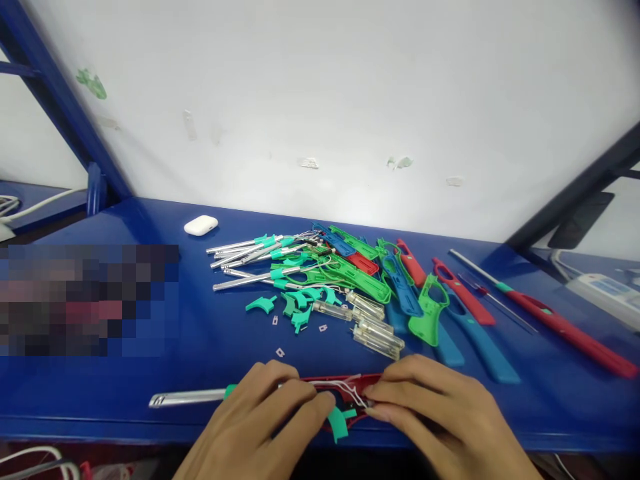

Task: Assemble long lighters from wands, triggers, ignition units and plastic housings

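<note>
At the table's front edge lies a red lighter shell (353, 383) with white wires (345, 387) in it. My left hand (265, 420) is closed over the shell's left part, its fingertips beside a teal trigger (340, 421). A metal tube (187, 399) with a teal collar sticks out to the left of that hand. My right hand (440, 413) pinches at the wires near the shell's right part, thumb and fingertips close together. Most of the shell is hidden under both hands.
Behind the hands on the blue table (200, 333) lie metal tubes (250, 250), teal triggers (261, 305), clear fuel tanks (377, 340) and green, blue and red shells (429, 310). A red lighter (575, 333) and screwdriver lie right. A white case (201, 225) sits back left.
</note>
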Available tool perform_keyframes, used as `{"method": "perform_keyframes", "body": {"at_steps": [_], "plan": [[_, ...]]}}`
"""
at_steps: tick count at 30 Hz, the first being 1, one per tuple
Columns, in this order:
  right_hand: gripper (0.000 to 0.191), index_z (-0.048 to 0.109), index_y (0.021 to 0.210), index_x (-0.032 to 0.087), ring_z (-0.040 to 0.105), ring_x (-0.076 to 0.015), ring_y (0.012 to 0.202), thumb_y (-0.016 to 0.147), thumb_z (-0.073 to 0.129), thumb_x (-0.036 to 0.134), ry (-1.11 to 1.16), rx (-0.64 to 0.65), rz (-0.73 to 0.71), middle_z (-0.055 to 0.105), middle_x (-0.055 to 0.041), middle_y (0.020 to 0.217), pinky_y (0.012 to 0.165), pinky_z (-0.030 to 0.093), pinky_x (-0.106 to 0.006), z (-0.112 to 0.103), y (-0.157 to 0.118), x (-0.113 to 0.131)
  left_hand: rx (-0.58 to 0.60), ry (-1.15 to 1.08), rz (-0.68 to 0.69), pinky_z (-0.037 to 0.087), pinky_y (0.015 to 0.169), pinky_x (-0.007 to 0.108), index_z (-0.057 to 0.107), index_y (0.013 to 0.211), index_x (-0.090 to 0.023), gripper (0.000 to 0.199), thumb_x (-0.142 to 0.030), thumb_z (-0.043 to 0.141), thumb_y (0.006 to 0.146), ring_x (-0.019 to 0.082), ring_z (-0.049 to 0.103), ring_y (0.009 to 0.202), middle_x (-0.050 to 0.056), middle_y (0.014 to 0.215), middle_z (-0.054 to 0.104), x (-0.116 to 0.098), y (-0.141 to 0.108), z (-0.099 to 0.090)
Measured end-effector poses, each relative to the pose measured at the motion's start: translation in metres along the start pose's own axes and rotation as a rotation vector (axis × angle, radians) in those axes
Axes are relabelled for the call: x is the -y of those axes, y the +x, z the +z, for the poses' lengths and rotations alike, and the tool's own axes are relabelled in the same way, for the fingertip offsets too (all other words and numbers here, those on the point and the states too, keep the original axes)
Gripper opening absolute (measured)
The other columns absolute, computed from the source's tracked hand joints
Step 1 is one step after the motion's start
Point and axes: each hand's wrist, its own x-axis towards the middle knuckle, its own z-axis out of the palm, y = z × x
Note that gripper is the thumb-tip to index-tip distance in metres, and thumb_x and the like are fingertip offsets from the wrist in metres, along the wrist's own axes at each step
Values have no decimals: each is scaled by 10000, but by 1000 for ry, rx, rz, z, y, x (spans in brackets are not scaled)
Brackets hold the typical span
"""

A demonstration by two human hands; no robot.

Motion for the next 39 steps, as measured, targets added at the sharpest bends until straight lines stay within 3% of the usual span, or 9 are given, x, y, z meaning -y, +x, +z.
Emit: {"method": "perform_keyframes", "body": {"at_steps": [3,11,16,24,31,39], "plan": [[142,771,1119,346,756,-131,841,1040,657,377,-15,-10,18,775,20,1017,758,612,-203,4,1,2,-5,-7,-13,608,833,210,727,1176,-304,336,-255,400,1117,116,751,889,-90,1018,808,2,3,3],[137,789,1008,315,742,-89,788,1045,659,290,112,-108,36,763,43,940,741,582,-160,6,9,12,126,-158,-78,596,946,283,684,1280,-268,331,-133,489,1050,129,726,937,-51,1123,794,5,-9,8],[134,788,981,242,739,-119,780,1034,666,252,140,-115,47,754,-10,935,740,603,-189,6,9,11,95,-165,-80,585,909,254,693,1208,-241,304,-77,503,1036,120,715,948,-39,1093,793,2,-8,6],[75,778,1023,274,734,-93,787,990,735,223,138,-128,6,748,28,941,742,587,-166,6,9,10,91,-159,-98,573,962,257,679,1242,-239,351,-38,515,1007,114,703,962,-39,1104,784,3,-10,8],[75,774,1019,273,735,-97,779,1004,716,228,99,-148,-26,755,28,937,714,585,-179,7,9,8,149,-181,-115,605,863,279,655,1289,-223,349,-55,546,1003,137,667,899,-1,1026,745,6,-20,12],[90,780,1007,285,750,-117,790,1022,691,279,84,-147,-29,762,17,929,729,601,-192,4,9,11,98,-219,-139,604,796,258,672,1233,-221,353,-10,539,982,126,652,839,-9,970,740,3,-11,11]]}}
